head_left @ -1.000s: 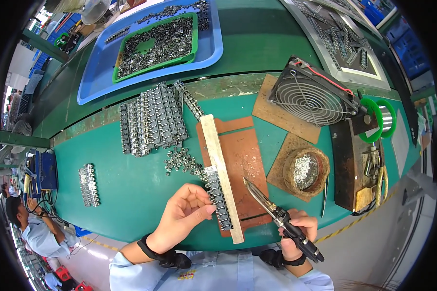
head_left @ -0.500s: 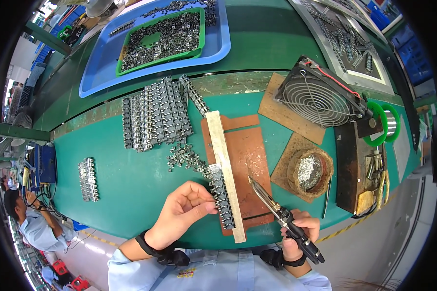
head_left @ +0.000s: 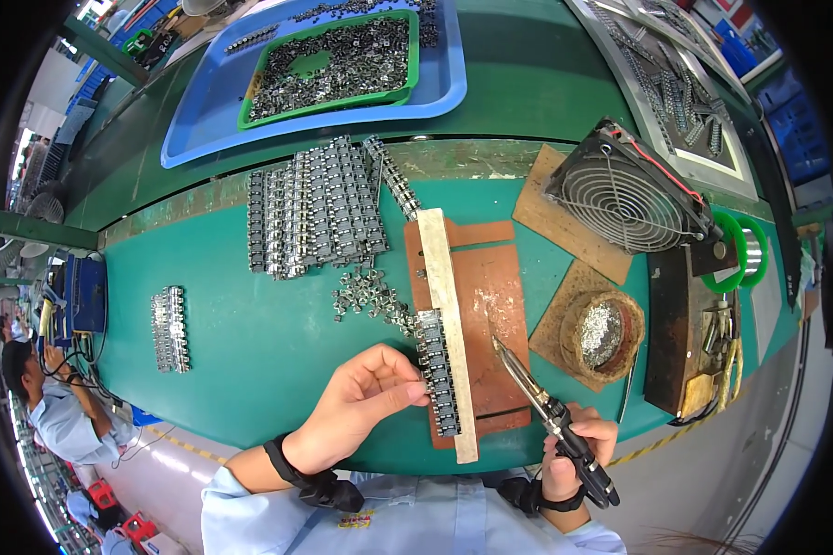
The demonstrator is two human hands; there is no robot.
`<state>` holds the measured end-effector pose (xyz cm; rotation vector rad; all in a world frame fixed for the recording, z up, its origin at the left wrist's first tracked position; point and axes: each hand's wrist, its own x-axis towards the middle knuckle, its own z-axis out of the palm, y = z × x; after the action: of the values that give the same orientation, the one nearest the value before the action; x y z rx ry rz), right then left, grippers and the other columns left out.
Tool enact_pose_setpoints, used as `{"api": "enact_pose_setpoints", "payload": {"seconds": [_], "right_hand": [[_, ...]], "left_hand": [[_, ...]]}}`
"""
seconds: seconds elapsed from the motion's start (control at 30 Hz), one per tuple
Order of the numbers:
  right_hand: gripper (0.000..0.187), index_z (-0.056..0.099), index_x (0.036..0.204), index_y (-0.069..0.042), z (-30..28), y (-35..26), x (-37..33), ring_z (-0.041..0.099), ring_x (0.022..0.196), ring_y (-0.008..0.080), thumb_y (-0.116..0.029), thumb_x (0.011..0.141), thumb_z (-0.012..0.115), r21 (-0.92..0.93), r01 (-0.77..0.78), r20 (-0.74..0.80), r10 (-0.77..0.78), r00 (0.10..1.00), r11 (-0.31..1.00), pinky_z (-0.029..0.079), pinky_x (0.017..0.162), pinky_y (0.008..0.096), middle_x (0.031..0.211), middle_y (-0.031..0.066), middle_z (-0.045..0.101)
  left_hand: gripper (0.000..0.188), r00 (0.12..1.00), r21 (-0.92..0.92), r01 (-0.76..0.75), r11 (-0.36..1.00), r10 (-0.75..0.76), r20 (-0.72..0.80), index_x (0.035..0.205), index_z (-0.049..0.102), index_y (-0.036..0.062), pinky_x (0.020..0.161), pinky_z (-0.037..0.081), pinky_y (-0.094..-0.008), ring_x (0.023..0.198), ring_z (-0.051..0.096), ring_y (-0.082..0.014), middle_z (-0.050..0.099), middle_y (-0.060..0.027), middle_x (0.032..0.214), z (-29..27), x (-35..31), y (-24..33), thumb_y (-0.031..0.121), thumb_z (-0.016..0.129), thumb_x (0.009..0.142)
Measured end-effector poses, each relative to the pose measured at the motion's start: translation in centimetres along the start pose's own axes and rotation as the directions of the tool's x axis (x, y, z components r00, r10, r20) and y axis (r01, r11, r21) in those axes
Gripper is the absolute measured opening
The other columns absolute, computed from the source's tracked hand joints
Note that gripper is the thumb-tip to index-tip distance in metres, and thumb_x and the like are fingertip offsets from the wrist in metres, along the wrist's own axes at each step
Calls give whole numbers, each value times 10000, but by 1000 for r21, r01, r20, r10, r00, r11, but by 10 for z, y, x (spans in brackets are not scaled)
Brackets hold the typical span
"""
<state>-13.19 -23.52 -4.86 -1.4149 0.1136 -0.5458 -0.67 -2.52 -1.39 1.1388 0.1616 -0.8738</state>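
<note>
My right hand (head_left: 578, 449) grips a soldering iron (head_left: 565, 430) by its black handle. The iron's bare tip points up and left, over a reddish-brown board (head_left: 491, 314). A pale wooden bar (head_left: 446, 277) lies along that board. Against the bar's left side rests a strip of black, metal-legged components (head_left: 438, 375). My left hand (head_left: 366, 402) is closed in a pinch at the strip's left edge, and what sits between thumb and finger is hidden. Small loose metal pieces (head_left: 366, 294) are scattered just beyond that hand.
Stacked component strips (head_left: 315, 208) lie behind the loose pieces, with a smaller group (head_left: 169, 328) at left. A blue tray (head_left: 199, 120) holds a green tray (head_left: 416, 55) of small parts. At right are a fan (head_left: 625, 199), a round pot (head_left: 643, 333) and a solder wire spool (head_left: 754, 252).
The whole scene has slid a little to the right in the picture. Both hands, the soldering iron and the strip keep nearly the same places relative to the bar.
</note>
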Motion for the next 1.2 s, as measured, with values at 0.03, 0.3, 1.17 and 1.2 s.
{"api": "enact_pose_setpoints", "payload": {"seconds": [0.03, 0.3, 1.17, 1.2], "right_hand": [[441, 436, 921, -49, 4, 0, 0, 455, 582, 139, -292, 679, 713, -28, -16, -47, 15, 999, 999, 370, 576, 272, 705, 53, 463], [491, 435, 904, -55, 0, 0, -6, 430, 542, 125, -354, 646, 727, -109, 18, -62, -25, 998, 994, 356, 536, 266, 670, 37, 447], [416, 559, 867, -28, 7, -17, 10, 484, 458, 188, -148, 535, 780, -195, 212, 341, -136, 930, 958, 388, 434, 294, 554, 65, 506], [416, 559, 867, -28, 7, -17, 10, 484, 458, 188, -148, 535, 780, -194, 211, 344, -135, 929, 958, 388, 434, 294, 554, 65, 506]], "left_hand": [[90, 1000, 4, -6, 1000, 6, -2, 856, 475, 25, 731, 460, -249, 771, 557, -123, 553, -46, 824, 0, 0, -1, 1, 549, 811], [79, 999, 3, -34, 999, 34, 9, 860, 481, 28, 742, 458, -247, 789, 565, -125, 557, -41, 836, 1, -1, -2, 11, 546, 819], [71, 997, -66, -28, 997, 33, 67, 885, 487, 17, 776, 449, -230, 838, 559, -98, 575, -44, 877, -4, -1, -4, 49, 536, 844], [71, 997, -68, -29, 997, 33, 65, 885, 487, 17, 776, 449, -230, 838, 559, -98, 575, -44, 877, -4, -1, -4, 49, 536, 844]]}}
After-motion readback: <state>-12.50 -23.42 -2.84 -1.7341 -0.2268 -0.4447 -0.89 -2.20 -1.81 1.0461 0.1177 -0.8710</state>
